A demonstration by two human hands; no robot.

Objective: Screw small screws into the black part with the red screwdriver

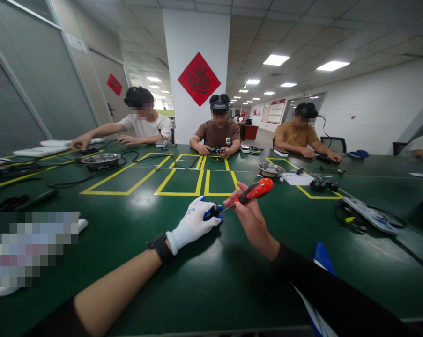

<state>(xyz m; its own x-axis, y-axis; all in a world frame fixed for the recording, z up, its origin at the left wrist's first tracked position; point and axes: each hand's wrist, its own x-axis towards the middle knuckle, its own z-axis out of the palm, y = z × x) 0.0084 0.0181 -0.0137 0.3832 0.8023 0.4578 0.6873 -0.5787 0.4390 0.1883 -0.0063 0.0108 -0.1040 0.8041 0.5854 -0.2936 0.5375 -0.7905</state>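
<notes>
My left hand (193, 222), in a white glove with blue fingertips, is closed around a small black part (213, 211) just above the green table. The part's exact kind is partly hidden by the glove. From the right, my bare right hand (248, 215) grips a screwdriver (255, 190) with a red and black handle, which points up to the right. Its thin metal shaft slants down to the left and reaches the black part. Whether the tip sits in a screw is too small to tell.
Yellow tape rectangles mark the green table (144, 248). Metal bowls (270, 169) stand farther back, near a white paper (297, 179) and several black parts (323, 185). A power strip (371, 215) with cables lies right. A blue-and-white glove (323, 258) is by my right forearm. Three people sit opposite.
</notes>
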